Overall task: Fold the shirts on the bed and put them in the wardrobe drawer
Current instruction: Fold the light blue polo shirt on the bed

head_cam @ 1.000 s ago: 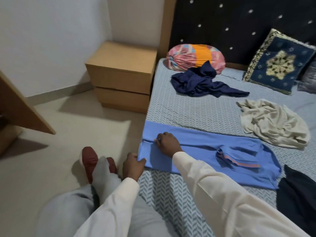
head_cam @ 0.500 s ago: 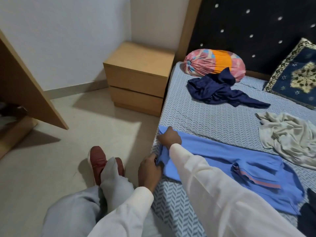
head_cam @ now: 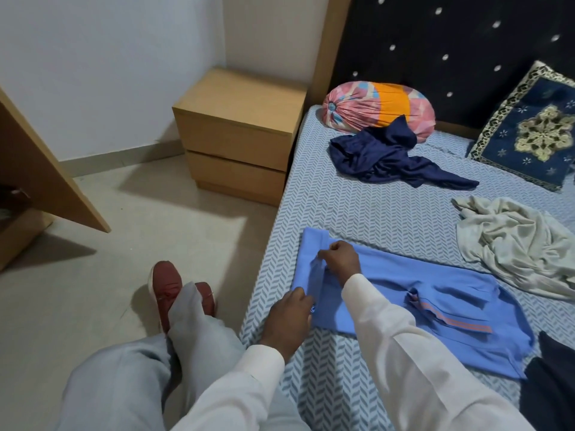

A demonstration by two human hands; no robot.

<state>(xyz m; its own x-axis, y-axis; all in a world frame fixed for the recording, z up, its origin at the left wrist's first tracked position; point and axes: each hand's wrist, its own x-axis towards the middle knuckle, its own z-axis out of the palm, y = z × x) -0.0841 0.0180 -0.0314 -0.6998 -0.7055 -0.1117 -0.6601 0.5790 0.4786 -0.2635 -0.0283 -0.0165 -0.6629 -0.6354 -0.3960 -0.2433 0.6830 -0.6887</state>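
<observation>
A light blue shirt (head_cam: 389,293) lies flattened lengthwise on the bed (head_cam: 357,209), near its left edge. My right hand (head_cam: 340,258) pinches the shirt's hem end, which is lifted into a small fold. My left hand (head_cam: 287,317) grips the near corner of the same end. A crumpled navy shirt (head_cam: 385,157) lies further up the bed and a crumpled cream shirt (head_cam: 516,244) sits at the right. Part of a dark garment (head_cam: 550,387) shows at the bottom right. A wooden wardrobe panel (head_cam: 40,175) stands at the left edge.
A wooden two-drawer nightstand (head_cam: 239,132) stands beside the bed's head. A pink and orange bolster (head_cam: 373,105) and a navy embroidered cushion (head_cam: 529,129) lean at the dark headboard. My legs and a red shoe (head_cam: 166,290) are on the tiled floor.
Both hands have closed on the blue shirt's left end and raised it into a fold. The camera has swung slightly left and back.
</observation>
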